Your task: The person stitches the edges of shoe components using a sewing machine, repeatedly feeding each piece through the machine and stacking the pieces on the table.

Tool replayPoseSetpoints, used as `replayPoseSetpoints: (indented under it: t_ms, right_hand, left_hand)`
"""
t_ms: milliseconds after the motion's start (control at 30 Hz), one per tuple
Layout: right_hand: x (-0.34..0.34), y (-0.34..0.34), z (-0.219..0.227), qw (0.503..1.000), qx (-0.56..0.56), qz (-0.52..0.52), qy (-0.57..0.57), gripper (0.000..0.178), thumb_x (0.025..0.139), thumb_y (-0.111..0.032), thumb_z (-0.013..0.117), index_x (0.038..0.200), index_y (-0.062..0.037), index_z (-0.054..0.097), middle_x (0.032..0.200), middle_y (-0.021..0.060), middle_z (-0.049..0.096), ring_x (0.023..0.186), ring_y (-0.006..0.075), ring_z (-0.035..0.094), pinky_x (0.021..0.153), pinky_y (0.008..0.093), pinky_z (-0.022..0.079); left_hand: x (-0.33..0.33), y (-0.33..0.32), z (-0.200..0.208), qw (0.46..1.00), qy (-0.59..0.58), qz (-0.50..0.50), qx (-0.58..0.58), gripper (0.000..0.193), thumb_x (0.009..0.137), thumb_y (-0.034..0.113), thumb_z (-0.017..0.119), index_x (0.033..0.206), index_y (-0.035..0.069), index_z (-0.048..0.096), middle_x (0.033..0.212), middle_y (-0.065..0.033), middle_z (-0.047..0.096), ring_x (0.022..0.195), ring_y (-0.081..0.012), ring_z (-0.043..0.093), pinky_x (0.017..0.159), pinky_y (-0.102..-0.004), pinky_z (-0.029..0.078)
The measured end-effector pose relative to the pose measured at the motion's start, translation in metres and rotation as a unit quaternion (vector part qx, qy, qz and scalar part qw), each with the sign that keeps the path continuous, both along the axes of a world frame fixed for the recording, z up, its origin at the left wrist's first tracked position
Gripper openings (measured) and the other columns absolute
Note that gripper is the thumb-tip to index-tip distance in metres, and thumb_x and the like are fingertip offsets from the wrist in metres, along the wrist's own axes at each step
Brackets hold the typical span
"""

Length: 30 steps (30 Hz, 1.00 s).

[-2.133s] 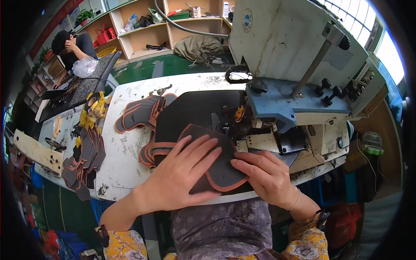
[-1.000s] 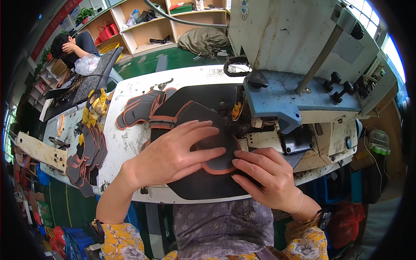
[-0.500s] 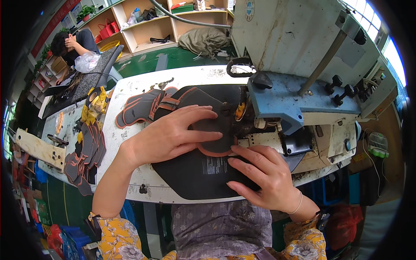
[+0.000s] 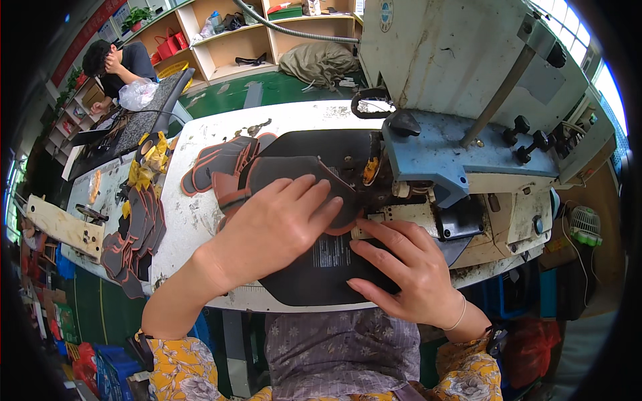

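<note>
1. The grey piece (image 4: 287,168) with an orange edge lies near the centre of the frame, on a black plate (image 4: 301,287), its right end close to the blue machine head (image 4: 428,150).
2. The left hand (image 4: 277,217) lies palm down across it, fingertips on the top face; the thumb is out of sight, so whether it pinches cannot be told.
3. The right hand (image 4: 408,264) is spread loosely, closed on nothing, its foremost fingertip at the piece's lower right edge and its thumb apart, over the plate.
4. Work on this piece looks under way rather than complete, since it sits at the machine with both hands on or beside it. Any stitching is too small to make out.
5. Similar pieces overlap in a pile (image 4: 217,167) left of centre and in a second heap (image 4: 137,230) farther left; which are finished and which remain cannot be told.
6. Pale, line-like marks (image 4: 331,252) show on the plate, a round emblem (image 4: 386,15) at top centre, and a red banner (image 4: 83,43) at upper left; their lettering is illegible here.
</note>
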State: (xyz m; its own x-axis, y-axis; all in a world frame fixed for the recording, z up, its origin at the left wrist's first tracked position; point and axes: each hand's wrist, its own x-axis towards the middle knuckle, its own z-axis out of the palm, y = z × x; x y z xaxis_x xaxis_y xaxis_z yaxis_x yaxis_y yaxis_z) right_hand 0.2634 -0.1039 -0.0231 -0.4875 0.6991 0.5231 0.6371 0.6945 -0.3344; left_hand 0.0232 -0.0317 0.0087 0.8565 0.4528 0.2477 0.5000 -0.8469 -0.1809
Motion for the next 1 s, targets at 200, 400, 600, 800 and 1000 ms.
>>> replayPoseSetpoints:
  t_ms: [200,400,600,800,1000]
  right_hand:
    - [0.000,-0.001,0.000,1.000,0.016,0.010,-0.004,0.043,0.080,-0.028,0.082,0.112,-0.0034,0.068,0.131,0.0150,0.062,0.110,0.0331,0.060,0.089,0.0422,0.051]
    - [0.004,-0.012,-0.016,0.988,0.107,0.077,0.073,0.033,0.081,-0.020,0.082,0.107,-0.0025,0.071,0.111,0.0127,0.071,0.084,0.0253,0.067,0.071,0.0339,0.056]
    - [-0.039,-0.048,-0.070,0.970,-0.140,0.161,0.113,0.045,0.095,-0.032,0.071,0.122,0.0025,0.061,0.099,0.0186,0.070,0.078,0.0328,0.069,0.067,0.0378,0.057]
    - [-0.052,-0.044,-0.081,0.902,-0.304,0.250,0.176,0.051,0.099,-0.035,0.065,0.130,0.0037,0.053,0.114,0.0216,0.065,0.096,0.0412,0.066,0.081,0.0432,0.055]
    - [-0.021,-0.063,-0.081,0.830,-0.415,0.244,0.282,0.033,0.101,-0.023,0.064,0.124,0.0008,0.061,0.101,0.0186,0.069,0.092,0.0352,0.068,0.080,0.0412,0.053]
  left_hand:
    - [0.020,-0.024,0.000,0.994,0.076,0.028,0.075,0.045,0.077,0.014,0.066,0.118,-0.006,0.067,0.120,-0.0212,0.066,0.104,-0.0279,0.066,0.082,-0.0357,0.056]
    - [-0.009,0.009,0.002,0.983,-0.110,-0.082,-0.119,0.035,0.084,0.015,0.073,0.116,0.001,0.071,0.122,-0.0148,0.067,0.101,-0.0295,0.065,0.084,-0.0379,0.057]
    - [-0.015,0.023,-0.009,0.964,-0.148,-0.113,-0.189,0.037,0.087,0.012,0.072,0.123,0.006,0.071,0.138,-0.0168,0.058,0.126,-0.0367,0.055,0.106,-0.0459,0.046]
    - [-0.009,-0.003,-0.012,0.974,-0.161,-0.026,-0.157,0.042,0.085,0.011,0.074,0.126,0.004,0.069,0.141,-0.0184,0.057,0.130,-0.0388,0.053,0.108,-0.0466,0.045]
    - [0.015,-0.032,-0.015,0.979,-0.173,0.052,-0.099,0.048,0.083,0.017,0.076,0.126,0.000,0.066,0.136,-0.0225,0.058,0.124,-0.0406,0.055,0.105,-0.0485,0.046]
